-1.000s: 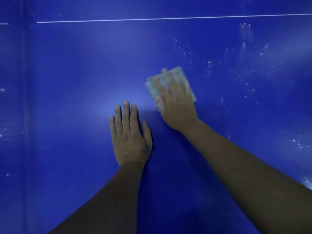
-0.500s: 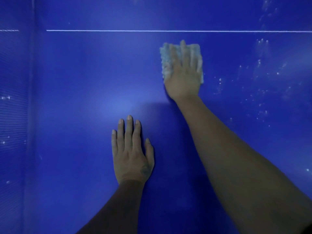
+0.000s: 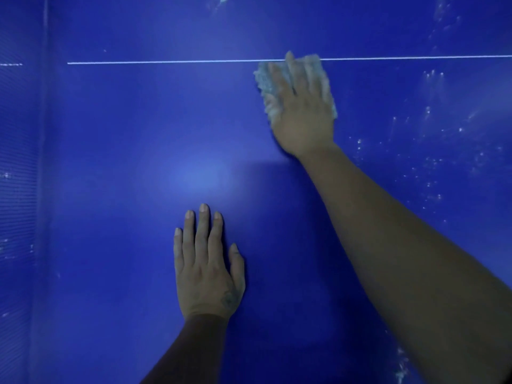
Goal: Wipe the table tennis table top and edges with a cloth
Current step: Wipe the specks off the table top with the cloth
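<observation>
Cloth (image 3: 263,79) is lying upper centre, touching the white line (image 3: 166,62); your right hand (image 3: 302,115) is pressing it flat with straight fingers. Soft and light, it is likely bunching easily, so be palming its middle. Your left hand (image 3: 206,267) is resting flat, empty, on the table top (image 3: 119,151).

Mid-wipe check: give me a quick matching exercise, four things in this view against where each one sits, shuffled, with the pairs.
Things:
1. left hand
2. right hand
3. cloth
4. white specks

Places:
A. under a hand, far edge reaching the white line
B. scattered on the table at the right side of the view
C. flat on bare table, nearer the person
D. spread flat on top of the cloth

Pairs: 1-C, 2-D, 3-A, 4-B.
</observation>
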